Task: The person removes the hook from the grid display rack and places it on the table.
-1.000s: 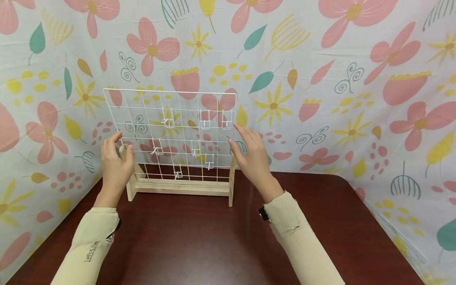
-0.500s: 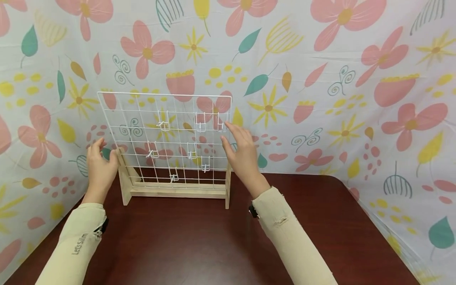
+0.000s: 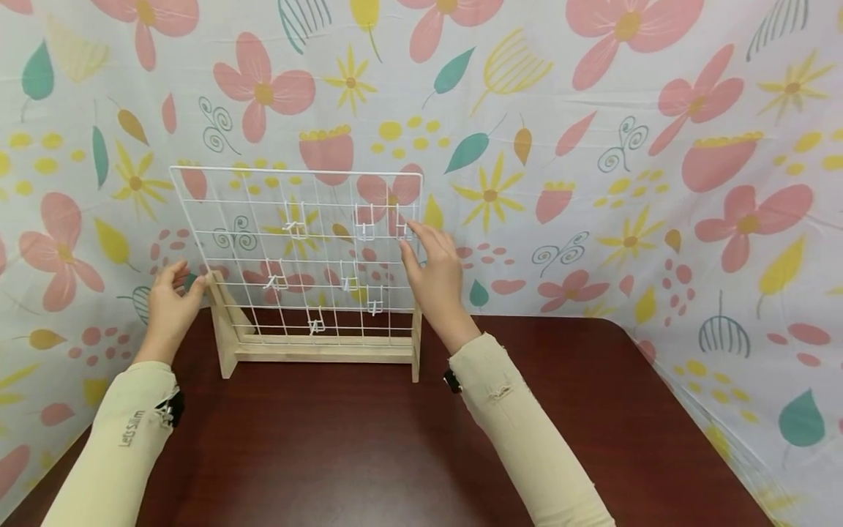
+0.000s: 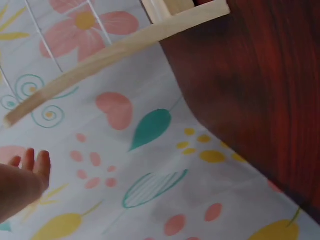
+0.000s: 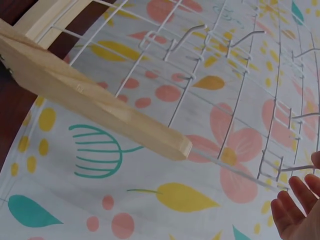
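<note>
A white wire grid panel stands upright in a light wooden stand on the table. Several white wire hooks hang on it, including one near the upper right. My right hand is raised at the panel's right edge, fingers extended. In the right wrist view, its fingertips lie close to the outermost hook; whether they touch it I cannot tell. My left hand hovers beside the stand's left upright, its fingers loosely bent with nothing in them. The left wrist view shows it apart from the wooden upright.
The dark red-brown table extends in front and to the right of the stand, with a rounded far right corner. A white cloth with pink, yellow and green flower prints hangs close behind and along the sides.
My left hand has drawn away from the panel's left edge, to the left and slightly down. My right hand stays by the right edge, a little closer to the outermost hook. The view has shifted slightly.
</note>
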### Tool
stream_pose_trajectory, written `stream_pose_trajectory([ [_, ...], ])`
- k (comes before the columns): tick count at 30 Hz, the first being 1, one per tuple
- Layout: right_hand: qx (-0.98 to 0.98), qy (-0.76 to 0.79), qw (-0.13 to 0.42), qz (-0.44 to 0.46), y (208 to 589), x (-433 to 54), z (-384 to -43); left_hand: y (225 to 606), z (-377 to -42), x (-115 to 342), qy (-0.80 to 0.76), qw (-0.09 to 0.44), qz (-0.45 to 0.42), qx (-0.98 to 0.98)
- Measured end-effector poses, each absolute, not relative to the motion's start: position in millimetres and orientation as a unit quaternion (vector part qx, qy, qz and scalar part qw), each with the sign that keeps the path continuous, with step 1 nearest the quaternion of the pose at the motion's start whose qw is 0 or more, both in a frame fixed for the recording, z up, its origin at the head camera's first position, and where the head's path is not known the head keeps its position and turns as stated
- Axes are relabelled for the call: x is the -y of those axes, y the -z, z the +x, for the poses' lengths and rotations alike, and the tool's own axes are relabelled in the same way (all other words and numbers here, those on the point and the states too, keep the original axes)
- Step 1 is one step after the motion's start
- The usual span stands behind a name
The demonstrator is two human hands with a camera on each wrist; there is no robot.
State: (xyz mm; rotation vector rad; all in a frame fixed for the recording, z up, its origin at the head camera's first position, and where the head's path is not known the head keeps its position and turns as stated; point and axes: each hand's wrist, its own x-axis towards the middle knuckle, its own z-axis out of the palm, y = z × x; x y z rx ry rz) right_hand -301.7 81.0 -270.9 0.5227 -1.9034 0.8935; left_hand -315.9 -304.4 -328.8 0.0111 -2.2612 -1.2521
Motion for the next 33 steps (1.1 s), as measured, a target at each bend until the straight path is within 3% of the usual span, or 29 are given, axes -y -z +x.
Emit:
stream_pose_trajectory([
  [5,0.779,-0.375,0.464,0.193,268.9,-74.7,-303.6,337.6,-321.0,312.3,0.471,0.258,-0.016,0.844],
  [14,0.773,-0.389,0.467,0.181,267.7,-68.2,-307.1,348.5,-327.6,319.5,0.487,0.277,-0.045,0.827],
  [23,0.768,-0.395,0.471,0.180,267.5,-72.5,-307.9,350.6,-329.5,313.0,0.510,0.240,-0.071,0.823],
  [33,0.745,-0.400,0.494,0.203,271.7,-72.2,-311.2,358.2,-335.7,314.1,0.564,0.262,-0.089,0.778],
])
